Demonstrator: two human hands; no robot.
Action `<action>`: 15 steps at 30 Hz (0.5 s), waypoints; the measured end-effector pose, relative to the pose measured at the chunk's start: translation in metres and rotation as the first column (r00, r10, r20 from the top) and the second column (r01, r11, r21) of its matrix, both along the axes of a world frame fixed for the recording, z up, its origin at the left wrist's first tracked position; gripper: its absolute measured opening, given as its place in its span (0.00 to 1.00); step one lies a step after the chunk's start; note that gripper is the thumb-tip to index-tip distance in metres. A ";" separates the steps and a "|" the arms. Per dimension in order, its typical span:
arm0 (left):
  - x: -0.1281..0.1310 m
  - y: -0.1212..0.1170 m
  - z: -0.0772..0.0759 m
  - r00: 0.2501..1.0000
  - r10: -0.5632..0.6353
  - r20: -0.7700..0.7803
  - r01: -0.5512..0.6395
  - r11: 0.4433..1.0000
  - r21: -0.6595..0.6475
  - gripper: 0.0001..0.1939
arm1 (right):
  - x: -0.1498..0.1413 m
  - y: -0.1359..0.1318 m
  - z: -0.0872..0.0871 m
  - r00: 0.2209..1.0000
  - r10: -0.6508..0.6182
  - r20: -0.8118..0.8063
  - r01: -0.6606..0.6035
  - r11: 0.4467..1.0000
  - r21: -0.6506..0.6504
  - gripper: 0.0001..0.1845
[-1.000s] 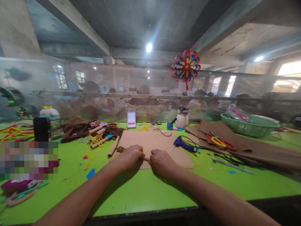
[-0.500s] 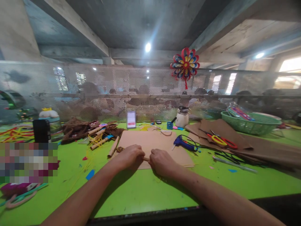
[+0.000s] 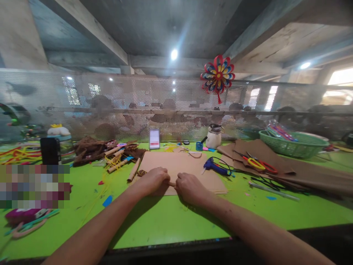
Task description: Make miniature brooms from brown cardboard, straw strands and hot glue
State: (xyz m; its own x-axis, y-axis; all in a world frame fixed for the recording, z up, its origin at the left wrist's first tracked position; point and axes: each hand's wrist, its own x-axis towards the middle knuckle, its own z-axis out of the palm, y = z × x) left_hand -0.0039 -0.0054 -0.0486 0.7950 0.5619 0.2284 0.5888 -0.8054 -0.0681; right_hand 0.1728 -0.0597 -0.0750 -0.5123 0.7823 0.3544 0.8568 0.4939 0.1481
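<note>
My left hand [image 3: 153, 181] and my right hand [image 3: 189, 188] rest side by side on the near edge of a brown cardboard sheet [image 3: 179, 164] on the green table [image 3: 171, 217]. Both hands are closed, fingertips pinched together on a small brown piece [image 3: 172, 183] between them. What that piece is I cannot make out. A small brown frilled bit [image 3: 141, 173] lies just left of my left hand.
A blue glue gun [image 3: 216, 168] lies right of the sheet. Red-and-yellow scissors [image 3: 256, 163] rest on brown paper sheets [image 3: 289, 171]. A green basket [image 3: 292, 145] stands far right. Rolled paper tubes [image 3: 121, 162], a phone [image 3: 154, 138] and a white pot [image 3: 213, 138] stand behind. Mesh screen at the back.
The view has shifted slightly; my hands stay together on the sheet's near edge, still pinching the small piece.
</note>
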 end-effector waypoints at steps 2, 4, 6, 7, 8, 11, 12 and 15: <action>0.001 -0.001 0.001 1.000 0.010 -0.009 -0.010 1.000 0.000 0.11 | 0.000 0.000 -0.001 1.000 0.001 0.011 -0.001 1.000 0.000 0.11; 0.001 -0.001 0.002 1.000 0.002 -0.019 -0.002 1.000 -0.010 0.11 | 0.000 0.000 -0.001 1.000 -0.001 0.021 0.001 1.000 -0.010 0.11; 0.000 -0.002 0.003 1.000 -0.009 -0.017 0.009 1.000 -0.013 0.11 | -0.001 0.001 -0.001 1.000 -0.002 0.024 0.003 1.000 -0.019 0.12; 0.000 -0.002 0.003 1.000 -0.010 -0.008 0.010 1.000 -0.005 0.11 | -0.001 0.001 -0.001 1.000 -0.002 0.023 0.003 1.000 -0.023 0.12; 0.000 -0.003 0.002 1.000 -0.011 -0.001 0.011 1.000 0.003 0.11 | -0.001 0.001 0.000 1.000 -0.002 0.023 0.002 1.000 -0.028 0.12; -0.001 -0.004 0.001 1.000 -0.005 0.003 0.005 1.000 0.011 0.11 | -0.001 0.001 0.002 1.000 -0.007 0.015 0.008 0.999 -0.048 0.13; -0.001 -0.004 0.001 1.000 0.003 0.006 -0.003 1.000 0.013 0.11 | -0.001 0.001 0.003 1.000 -0.008 0.012 0.009 0.999 -0.054 0.13; -0.001 -0.007 0.002 0.999 0.038 0.003 -0.038 0.999 0.015 0.11 | 0.000 -0.001 0.004 1.000 -0.011 0.004 0.012 0.998 -0.058 0.13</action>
State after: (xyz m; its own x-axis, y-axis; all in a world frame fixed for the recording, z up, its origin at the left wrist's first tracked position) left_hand -0.0051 -0.0121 -0.0467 0.7724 0.5883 0.2393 0.6193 -0.7813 -0.0783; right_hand 0.1723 -0.0603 -0.0706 -0.5044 0.8071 0.3068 0.8619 0.4919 0.1228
